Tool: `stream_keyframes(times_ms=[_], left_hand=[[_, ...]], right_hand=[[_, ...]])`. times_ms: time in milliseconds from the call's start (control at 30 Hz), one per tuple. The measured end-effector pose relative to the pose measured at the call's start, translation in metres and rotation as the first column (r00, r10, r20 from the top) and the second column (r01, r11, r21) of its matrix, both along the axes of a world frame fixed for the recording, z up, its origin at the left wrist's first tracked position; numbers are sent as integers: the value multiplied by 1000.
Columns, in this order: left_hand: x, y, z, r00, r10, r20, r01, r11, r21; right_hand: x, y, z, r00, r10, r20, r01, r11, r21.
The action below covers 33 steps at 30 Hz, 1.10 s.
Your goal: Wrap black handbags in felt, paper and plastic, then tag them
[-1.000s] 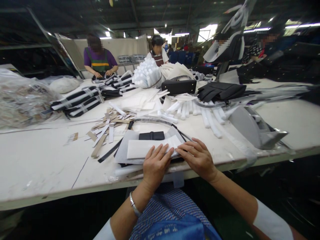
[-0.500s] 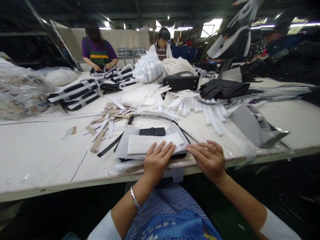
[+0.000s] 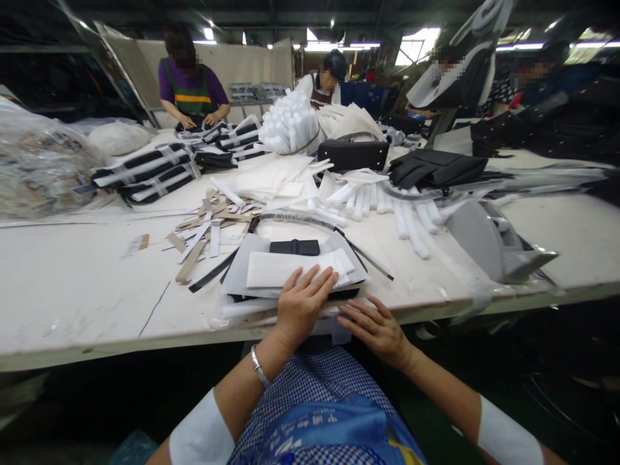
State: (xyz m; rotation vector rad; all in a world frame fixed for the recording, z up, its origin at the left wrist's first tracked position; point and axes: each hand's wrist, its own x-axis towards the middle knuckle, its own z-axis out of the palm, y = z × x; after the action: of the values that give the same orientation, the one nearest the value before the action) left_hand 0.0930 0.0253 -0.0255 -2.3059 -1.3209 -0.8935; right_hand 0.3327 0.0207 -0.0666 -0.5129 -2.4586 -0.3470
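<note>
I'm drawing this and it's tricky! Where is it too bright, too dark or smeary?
In the head view, the lights at the back glare white; in that head view, too, the space under the table is nearly black, the plastic bag at the left edge looks soft and stretched, and the left hand is clearer.
</note>
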Motion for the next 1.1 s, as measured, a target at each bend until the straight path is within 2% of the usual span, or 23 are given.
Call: stream_keyframes(times_ms=[67, 133, 233, 333, 500, 600, 767, 867, 967, 1100], left_hand=[[0, 0, -1, 1000, -1, 3, 1, 1000, 12], [0, 1, -1, 1000, 0, 10, -1, 1000, 29], [0, 2, -2, 1000, 6, 13, -6, 999, 46], [1, 2, -3, 1000, 15, 8, -16, 998, 56], [1, 4, -3, 1000, 19, -8, -19, 999, 33], [1, 4, -3, 1000, 21, -12, -21, 999, 30], [1, 2, -2, 1000, 3, -9, -3, 999, 39], [1, 2, -1, 1000, -11, -4, 11, 999, 47], [1, 2, -1, 999, -31, 20, 30, 999, 35], [2, 2, 0, 998, -38, 44, 37, 999, 21]], right_hand=[[-7, 4, 5, 993, 110, -41, -111, 993, -39], [-12, 4, 12, 983, 160, -90, -169, 980, -105], [-15, -6, 19, 979, 99, -179, -133, 973, -190], [-13, -19, 18, 972, 46, -229, -101, 967, -234], [-9, -34, 16, 978, 20, -210, -81, 955, -286], [-7, -34, 27, 981, 44, -186, -95, 957, -274], [-11, -11, 71, 986, 77, -145, -103, 977, -188], [-19, 13, 96, 990, 36, -139, -66, 973, -220], [-29, 41, 109, 989, -48, -143, -1, 947, -322], [-42, 74, 114, 987, -135, -90, 78, 883, -462]])
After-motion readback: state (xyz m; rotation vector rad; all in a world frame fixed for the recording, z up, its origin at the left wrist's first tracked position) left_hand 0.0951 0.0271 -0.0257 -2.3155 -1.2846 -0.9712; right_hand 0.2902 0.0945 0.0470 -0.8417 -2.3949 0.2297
